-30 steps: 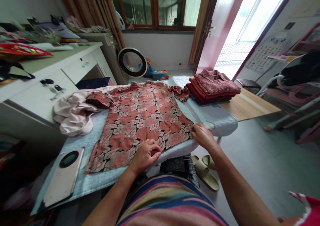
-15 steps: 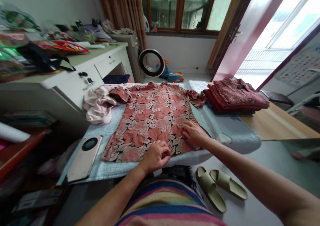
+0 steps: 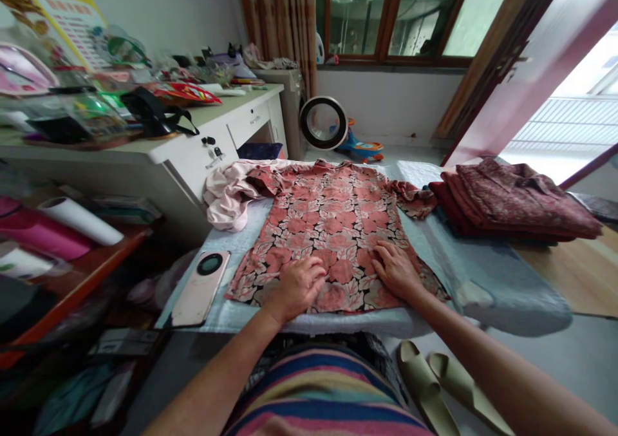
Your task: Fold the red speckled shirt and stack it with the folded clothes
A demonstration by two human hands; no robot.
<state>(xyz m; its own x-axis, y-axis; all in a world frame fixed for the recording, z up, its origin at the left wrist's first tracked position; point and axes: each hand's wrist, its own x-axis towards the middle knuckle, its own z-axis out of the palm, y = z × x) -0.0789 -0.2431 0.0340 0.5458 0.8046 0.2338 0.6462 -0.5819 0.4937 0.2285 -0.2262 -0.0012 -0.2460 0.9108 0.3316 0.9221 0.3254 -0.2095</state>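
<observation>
A red floral short-sleeved shirt lies spread flat on the cloth-covered table, its collar at the far side and its hem near me. My left hand rests on the lower left part of the shirt, fingers loosely curved and holding nothing visible. On the lower right part lies my right hand, its fingers stretched out over the fabric. Beyond the shirt's left sleeve sits a crumpled pale pink garment. At the right is a stack of folded dark red clothes.
A phone lies at the table's left front corner. To the left stands a cluttered desk, with an orange-red shelf nearer me. Green slippers are on the floor. A ring-shaped fan stands behind the table.
My view has turned left, so things sit further right. My left hand has moved from the hem further up onto the shirt, its fingers less curled. My right hand stays on the fabric.
</observation>
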